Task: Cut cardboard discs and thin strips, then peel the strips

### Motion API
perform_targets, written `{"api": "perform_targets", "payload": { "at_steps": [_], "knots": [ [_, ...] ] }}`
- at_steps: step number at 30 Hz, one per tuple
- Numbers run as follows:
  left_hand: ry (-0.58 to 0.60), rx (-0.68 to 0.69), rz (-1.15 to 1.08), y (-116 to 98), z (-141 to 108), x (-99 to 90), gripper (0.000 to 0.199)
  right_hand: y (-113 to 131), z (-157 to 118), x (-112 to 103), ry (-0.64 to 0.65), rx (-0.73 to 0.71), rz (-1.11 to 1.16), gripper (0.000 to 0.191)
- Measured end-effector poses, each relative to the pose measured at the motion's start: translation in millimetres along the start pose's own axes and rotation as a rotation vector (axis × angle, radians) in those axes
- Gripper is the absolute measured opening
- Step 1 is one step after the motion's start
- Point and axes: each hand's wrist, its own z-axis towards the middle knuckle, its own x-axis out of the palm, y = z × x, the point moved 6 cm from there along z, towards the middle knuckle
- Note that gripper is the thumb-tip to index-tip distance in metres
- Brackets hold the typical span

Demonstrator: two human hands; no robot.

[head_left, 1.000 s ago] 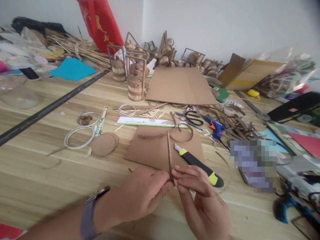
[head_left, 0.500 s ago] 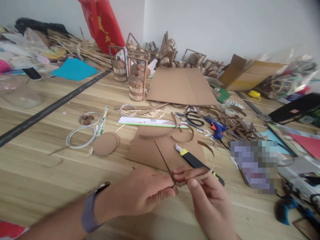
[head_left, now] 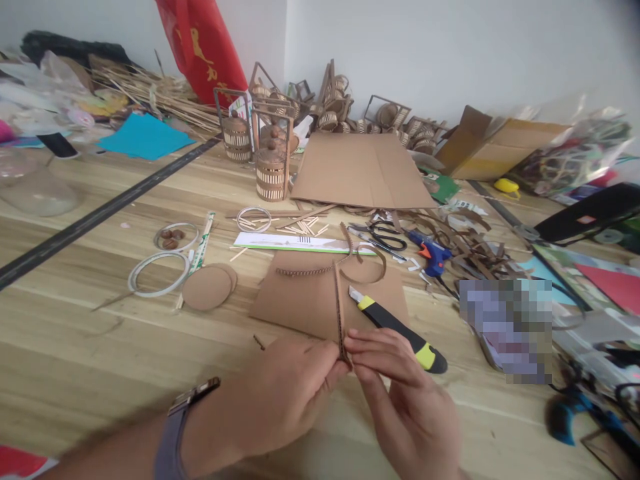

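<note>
A narrow corrugated cardboard strip (head_left: 339, 300) stands on edge and points away from me, its fluted side showing. My left hand (head_left: 295, 380), with a watch on the wrist, is closed round the strip's near end. The fingers of my right hand (head_left: 400, 387) press against the same end from the right, thumb and fingertips together. Beyond them lies a brown cardboard sheet (head_left: 295, 300), with a yellow-and-black utility knife (head_left: 395, 327) at its right. Curled cardboard strips (head_left: 305, 271) rest on its far part. My fingers hide the end of the held strip.
Left of the sheet are cardboard discs (head_left: 205, 288) and rolls of white tape (head_left: 133, 281). A blue glue gun (head_left: 435, 255), scissors (head_left: 383, 237) and a heap of brown strips (head_left: 480, 250) are at the right. Small lidded buckets (head_left: 271, 175) stand farther back.
The held strip has swung from leaning left to pointing nearly straight away. My right hand has moved left against it, and the thin curl that rose from its fingers no longer shows.
</note>
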Motion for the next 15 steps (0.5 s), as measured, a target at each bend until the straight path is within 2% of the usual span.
{"api": "perform_targets", "payload": {
  "at_steps": [4, 10, 13, 15],
  "knots": [
    [0.062, 0.053, -0.04, -3.2, -0.9, -2.1, 0.044, -7.3, -1.3, 0.3, -0.021, 0.127, 0.18, 0.008],
    [0.109, 0.093, -0.128, -1.1, -0.2, -5.3, 0.043, -11.7, 1.3, 1.8, -0.016, 0.272, 0.395, 0.014],
    [0.122, 0.094, -0.189, 2.7, 1.6, -3.8, 0.046, -10.2, 1.2, 0.3, -0.017, 0.253, 0.357, 0.014],
    [0.08, 0.059, -0.188, 6.4, 2.6, -2.9, 0.048, -3.6, 1.5, -1.4, -0.01, 0.143, 0.232, 0.009]
  ]
}}
